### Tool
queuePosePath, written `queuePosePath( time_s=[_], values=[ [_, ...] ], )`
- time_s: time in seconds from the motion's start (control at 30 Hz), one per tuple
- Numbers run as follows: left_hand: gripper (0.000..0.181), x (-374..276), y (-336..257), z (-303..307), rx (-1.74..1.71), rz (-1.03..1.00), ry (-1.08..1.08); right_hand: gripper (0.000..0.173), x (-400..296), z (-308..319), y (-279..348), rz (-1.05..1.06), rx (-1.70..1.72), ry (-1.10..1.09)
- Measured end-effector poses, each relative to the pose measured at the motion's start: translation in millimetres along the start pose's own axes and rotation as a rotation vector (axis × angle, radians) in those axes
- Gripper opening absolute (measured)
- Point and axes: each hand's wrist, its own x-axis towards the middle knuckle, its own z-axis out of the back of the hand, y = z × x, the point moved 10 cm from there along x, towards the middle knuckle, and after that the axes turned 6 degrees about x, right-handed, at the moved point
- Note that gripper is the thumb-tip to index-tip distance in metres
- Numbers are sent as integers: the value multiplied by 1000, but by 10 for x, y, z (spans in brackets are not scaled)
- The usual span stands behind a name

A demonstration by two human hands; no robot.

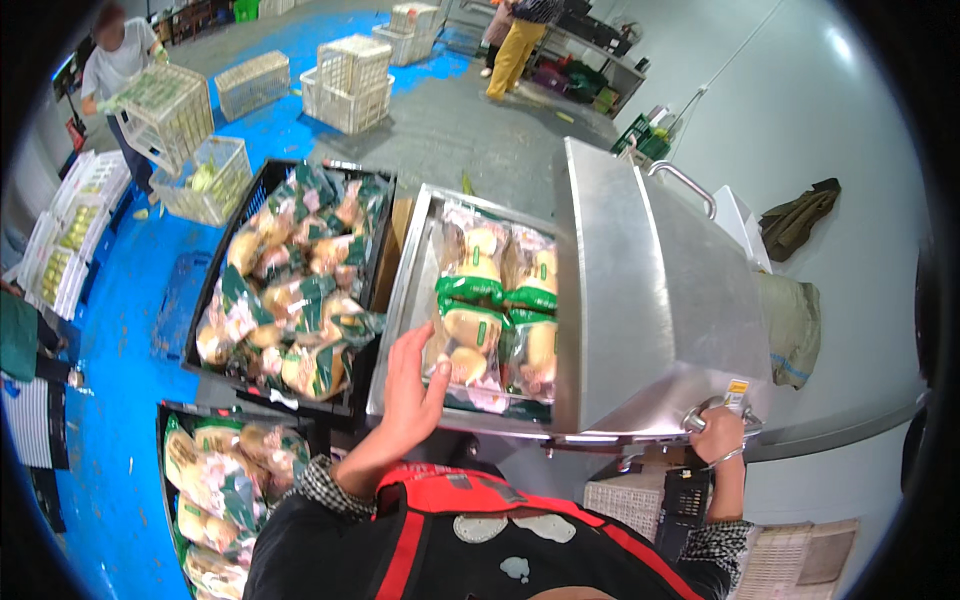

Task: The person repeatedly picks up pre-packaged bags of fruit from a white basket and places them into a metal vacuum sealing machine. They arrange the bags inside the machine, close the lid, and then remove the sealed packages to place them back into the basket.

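Observation:
My left hand (416,379), fingers apart and holding nothing, is over the left side of a stainless steel machine bed (420,262). Clear bags of pale, rounded food with green bands lie there in two rows; the nearest bag (469,341) is beside my fingertips, and whether I touch it I cannot tell. A large stainless steel lid (637,300), like that of a vacuum packing machine, stands to the right and hides the bags' right part. My right hand (718,435) is closed around a metal handle (694,420) at the lid's near right corner.
To the left, a black crate (360,367) is heaped with similar bags, with another crate (161,450) of bags nearer me. White plastic baskets (349,97) stand on the floor beyond. A person (124,64) at far left tips a basket (169,112) over another. A wall borders the right.

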Motion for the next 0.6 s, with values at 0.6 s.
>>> queuePosePath(
  time_s=[0.6],
  values=[
    [67, -105, 591, -206, 322, 21, 112, 15, 239, -1075, 2572, 431, 367, 68]
  ],
)
